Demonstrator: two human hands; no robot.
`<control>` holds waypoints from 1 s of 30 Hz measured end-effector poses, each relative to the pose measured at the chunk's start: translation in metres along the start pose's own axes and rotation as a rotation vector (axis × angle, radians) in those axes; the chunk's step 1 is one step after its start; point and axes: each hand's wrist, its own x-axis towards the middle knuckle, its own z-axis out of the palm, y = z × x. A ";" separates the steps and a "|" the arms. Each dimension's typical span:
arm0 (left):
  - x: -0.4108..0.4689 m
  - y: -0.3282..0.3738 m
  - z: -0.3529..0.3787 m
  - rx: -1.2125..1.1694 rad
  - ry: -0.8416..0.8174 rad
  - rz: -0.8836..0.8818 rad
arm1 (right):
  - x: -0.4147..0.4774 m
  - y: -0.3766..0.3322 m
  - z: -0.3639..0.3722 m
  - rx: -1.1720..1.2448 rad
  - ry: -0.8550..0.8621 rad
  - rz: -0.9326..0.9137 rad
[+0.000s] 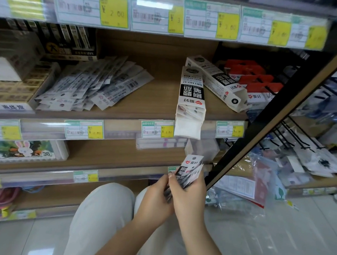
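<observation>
Both hands hold one small stack of white-and-black refill packets (191, 168) low in front of the shelves. My left hand (156, 195) grips the stack's lower end from the left. My right hand (187, 196) wraps round it from the right. An open white-and-black carton (190, 101) with more packets inside lies on the middle shelf, its open flap hanging over the shelf edge. A second open carton (217, 81) lies behind it. A loose fanned pile of the same packets (91, 84) lies on the shelf to the left.
Red-topped packs (254, 81) sit at the shelf's right end. Yellow price tags (94, 132) line the shelf edges. Boxes (14, 80) fill the left. A black diagonal frame (271, 117) borders the shelf; bagged goods (244, 184) lie on the floor right. My knees (104, 211) are below.
</observation>
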 end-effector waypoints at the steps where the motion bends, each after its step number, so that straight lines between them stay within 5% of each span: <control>1: -0.001 0.002 0.001 -0.006 -0.006 0.009 | 0.000 0.000 -0.001 -0.013 0.001 -0.019; 23: -0.005 -0.010 0.004 0.048 -0.023 0.061 | 0.004 0.008 0.002 0.061 -0.099 0.131; 27: -0.008 0.011 -0.013 -0.014 -0.127 0.024 | 0.008 -0.011 -0.024 0.479 -0.412 0.168; 30: -0.011 0.050 -0.028 -0.135 -0.371 0.041 | 0.009 -0.033 -0.047 0.523 -0.647 0.102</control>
